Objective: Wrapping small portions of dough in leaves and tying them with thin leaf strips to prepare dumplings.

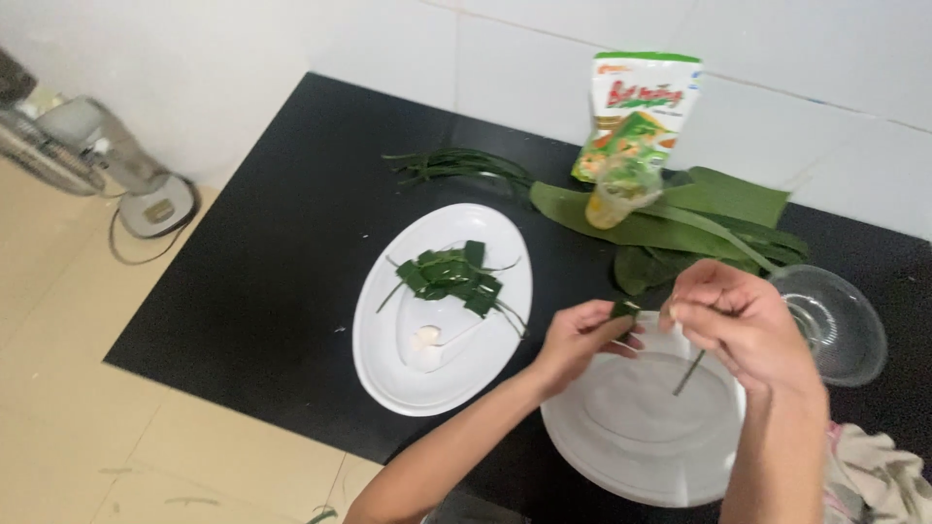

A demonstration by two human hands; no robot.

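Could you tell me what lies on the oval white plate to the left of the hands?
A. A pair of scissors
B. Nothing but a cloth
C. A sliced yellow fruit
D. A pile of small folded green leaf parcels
D: the oval white plate holds a pile of small folded green leaf parcels, with a little white lump beside them.
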